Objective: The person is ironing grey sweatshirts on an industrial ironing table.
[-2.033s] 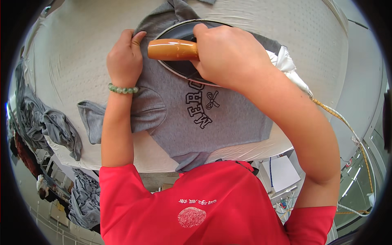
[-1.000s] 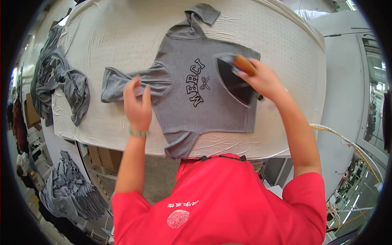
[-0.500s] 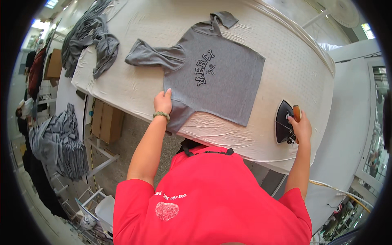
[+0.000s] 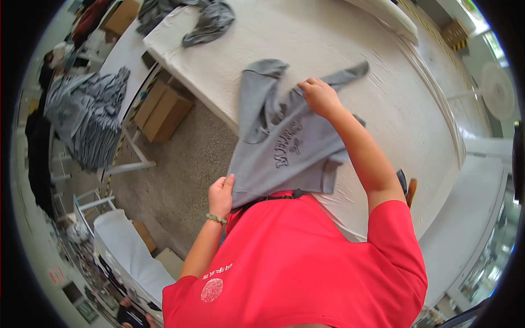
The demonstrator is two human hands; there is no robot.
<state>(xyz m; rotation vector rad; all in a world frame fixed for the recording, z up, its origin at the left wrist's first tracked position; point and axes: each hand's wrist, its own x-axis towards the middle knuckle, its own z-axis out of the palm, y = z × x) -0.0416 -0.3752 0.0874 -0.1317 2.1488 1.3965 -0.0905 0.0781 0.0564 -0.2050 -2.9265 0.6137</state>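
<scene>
Over white table (image 4: 350, 44) — both hands gripping grey t-shirt (image 4: 284, 147): left hand (image 4: 220, 195) at hem, right hand (image 4: 320, 97) near collar (lifted).

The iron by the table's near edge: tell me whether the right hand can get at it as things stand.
Probably not at once. The right hand is gripping the grey sweatshirt far out over the table, while the iron sits beside that arm's elbow, partly hidden. Nothing blocks it; the hand would have to let go and pull back.

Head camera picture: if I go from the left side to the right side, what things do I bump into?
Grey clothes hanging on a rack → cardboard boxes → left hand → grey shirt → right hand → iron → white fan.
</scene>
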